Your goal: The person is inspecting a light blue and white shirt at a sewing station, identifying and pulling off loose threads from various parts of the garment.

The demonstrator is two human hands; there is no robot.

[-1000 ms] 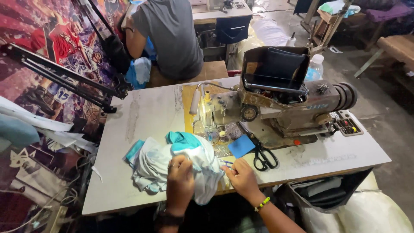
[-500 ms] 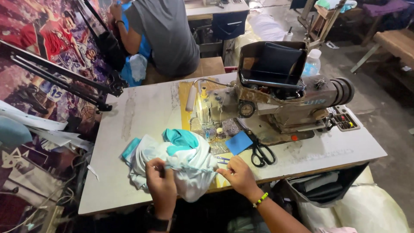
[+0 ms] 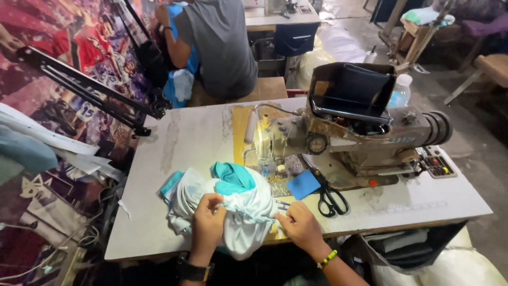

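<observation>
- Head view: the left hand point(image 3: 207, 221) is clenched on a bunched fold of the garment point(image 3: 233, 209), a pale blue-white and teal bundle at the near edge of the table point(image 3: 190, 137)
- The right hand point(image 3: 300, 226) grasps the garment's gathered edge between fingertips and thumb, just to the right of the bundle; a green bead bracelet point(image 3: 328, 258) sits on that wrist and a dark watch point(image 3: 194, 271) on the left one
- The garment lies in front of the sewing machine point(image 3: 360, 139) and left of its needle area, not under the presser foot as far as can be seen
- Beside the right hand lie a blue fabric patch point(image 3: 304, 184) and black scissors point(image 3: 330, 198), both untouched on the table; two thin pens or markers point(image 3: 282, 204) lie between hand and patch
- A dark tray point(image 3: 353, 91) rests on top of the machine, a small box of coloured bits point(image 3: 437, 165) at its right end, and a plastic bottle point(image 3: 399, 91) behind it
- Progress, as a judgement: the cloth is being sorted and the seam edge found in the hands; stitching on this piece looks not yet started, so feeding it to the needle remains
- Another person in a grey shirt point(image 3: 225, 45) sits at the next station beyond the table, back turned, hands apart from this work
</observation>
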